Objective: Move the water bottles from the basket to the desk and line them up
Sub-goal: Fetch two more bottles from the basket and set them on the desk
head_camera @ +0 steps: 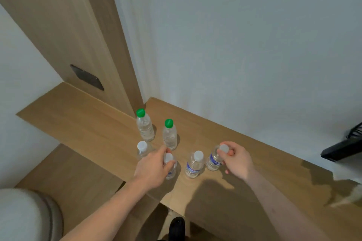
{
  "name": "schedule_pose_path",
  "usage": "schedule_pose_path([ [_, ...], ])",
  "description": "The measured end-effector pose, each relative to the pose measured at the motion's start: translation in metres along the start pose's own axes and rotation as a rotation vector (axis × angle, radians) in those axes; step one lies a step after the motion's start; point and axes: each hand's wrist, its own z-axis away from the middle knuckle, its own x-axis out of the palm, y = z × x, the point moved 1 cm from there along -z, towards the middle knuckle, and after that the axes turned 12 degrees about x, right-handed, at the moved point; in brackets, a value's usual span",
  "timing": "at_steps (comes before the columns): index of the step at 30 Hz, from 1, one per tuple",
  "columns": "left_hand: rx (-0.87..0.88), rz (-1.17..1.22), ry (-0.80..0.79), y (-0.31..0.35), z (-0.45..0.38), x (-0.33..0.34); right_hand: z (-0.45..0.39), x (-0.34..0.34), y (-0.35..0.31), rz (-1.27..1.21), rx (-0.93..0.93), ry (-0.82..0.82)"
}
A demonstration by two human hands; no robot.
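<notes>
Several small clear water bottles stand upright on the wooden desk (94, 123). Two green-capped bottles (145, 127) (169, 135) stand at the back. A white-capped bottle (142, 149) stands at the left, and another with a blue label (194, 164) in the middle. My left hand (151, 168) grips the neck of a white-capped bottle (170, 170) near the desk's front edge. My right hand (236, 159) holds a blue-labelled bottle (214, 159) by its neck and cap at the right. The basket is not in view.
A wooden panel (64, 31) with a dark socket plate (87, 77) rises behind the desk, beside a white wall. A black object (344, 146) lies at the desk's right end. A pale rounded object (25, 215) sits at the bottom left, and a dark shoe (176, 228) on the floor.
</notes>
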Motion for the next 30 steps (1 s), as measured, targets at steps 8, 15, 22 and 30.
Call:
schedule_pose_path([
  [8, 0.033, -0.090, -0.071, -0.002, 0.000, -0.010, 0.009, -0.001, 0.000, 0.021, 0.045, 0.014],
  [15, 0.109, -0.134, -0.009, 0.027, 0.028, -0.045, 0.050, -0.020, 0.003, 0.092, -0.014, 0.045],
  [22, 0.443, -0.001, 0.079, 0.106, 0.054, -0.063, 0.134, -0.065, 0.026, 0.233, -0.074, 0.120],
  [30, 0.731, -0.121, -0.119, 0.203, 0.070, 0.017, 0.241, -0.147, 0.119, 0.230, 0.145, 0.225],
])
